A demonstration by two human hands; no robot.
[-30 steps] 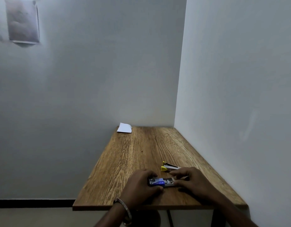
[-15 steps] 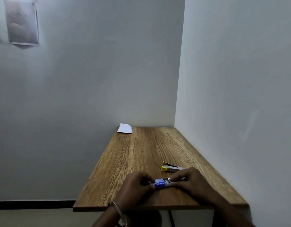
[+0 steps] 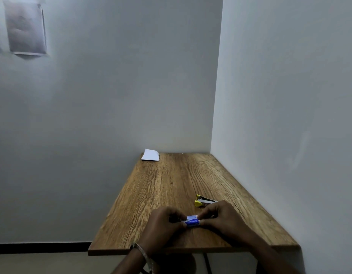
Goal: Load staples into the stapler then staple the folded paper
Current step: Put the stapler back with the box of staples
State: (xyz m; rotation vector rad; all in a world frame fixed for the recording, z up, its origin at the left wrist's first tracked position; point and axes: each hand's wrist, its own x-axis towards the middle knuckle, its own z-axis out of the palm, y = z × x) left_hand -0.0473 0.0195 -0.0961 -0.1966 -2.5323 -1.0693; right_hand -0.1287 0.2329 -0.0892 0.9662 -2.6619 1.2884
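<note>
Staple box [image 3: 192,221]: pinched between your left hand [image 3: 163,224] and right hand [image 3: 222,219], low over the worktop [image 3: 171,184]. Stapler [image 3: 203,202] just behind; folded paper [image 3: 150,155] far corner. Risk: a hard tug spills staples.

staple box [image 3: 191,220]: blue with a white upper band, print too small to read. stapler [image 3: 203,202]: yellow ends, silver-grey metal body. folded paper [image 3: 150,155]: plain white. table [image 3: 171,184]: warm brown, streaked wood grain. bracelet [image 3: 142,252]: apparently silver; light is dim. walls [image 3: 111,95]: flat pale grey.
</note>
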